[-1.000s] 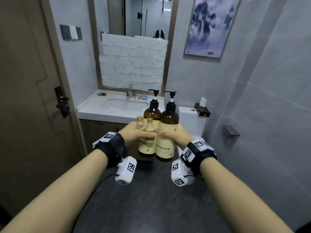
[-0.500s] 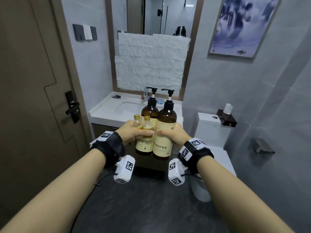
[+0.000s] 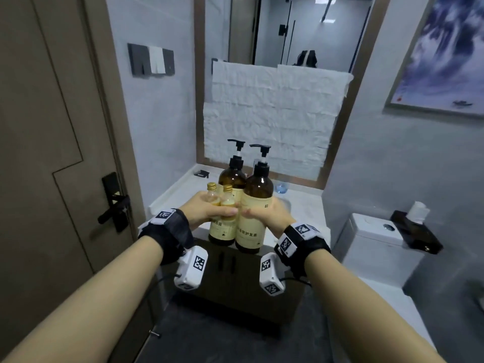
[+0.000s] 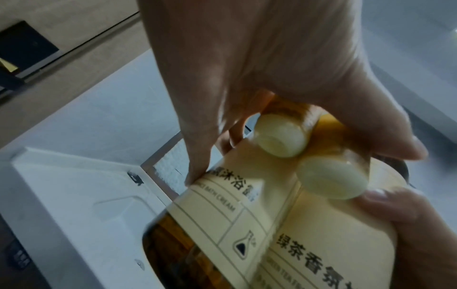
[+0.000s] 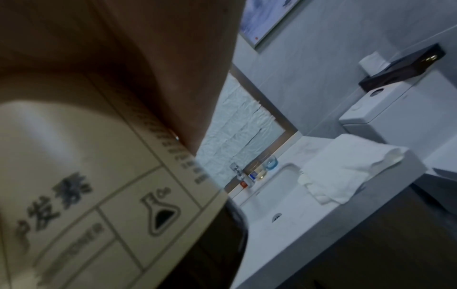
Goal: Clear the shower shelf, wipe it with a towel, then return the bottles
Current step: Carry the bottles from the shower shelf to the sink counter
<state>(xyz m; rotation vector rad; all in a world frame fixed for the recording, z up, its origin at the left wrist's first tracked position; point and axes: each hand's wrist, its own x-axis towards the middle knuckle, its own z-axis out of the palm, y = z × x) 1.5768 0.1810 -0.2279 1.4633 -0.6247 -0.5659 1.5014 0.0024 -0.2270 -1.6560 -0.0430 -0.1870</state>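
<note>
Two amber pump bottles with cream labels are held upright side by side over the front edge of the white vanity counter (image 3: 176, 193). My left hand (image 3: 209, 209) grips the left pump bottle (image 3: 234, 179) together with two small gold-capped bottles (image 3: 227, 200). In the left wrist view the small bottles' bases (image 4: 281, 136) press against the bath cream label (image 4: 222, 205). My right hand (image 3: 272, 216) grips the right pump bottle (image 3: 258, 195), whose label (image 5: 86, 185) fills the right wrist view. A folded white towel (image 5: 346, 166) lies on the counter to the right of the sink.
A brown door with a black handle (image 3: 112, 205) stands at left. Behind the basin (image 5: 272, 195) a mirror is covered with white paper (image 3: 269, 121). To the right is a toilet tank (image 3: 377, 239) with a dark tissue box (image 3: 416, 231) on it. A small blue cup (image 3: 281, 188) sits by the tap.
I have moved closer to the vanity, carrying all the bottles forward in the same two-handed grip. They now hang over the counter's front edge.
</note>
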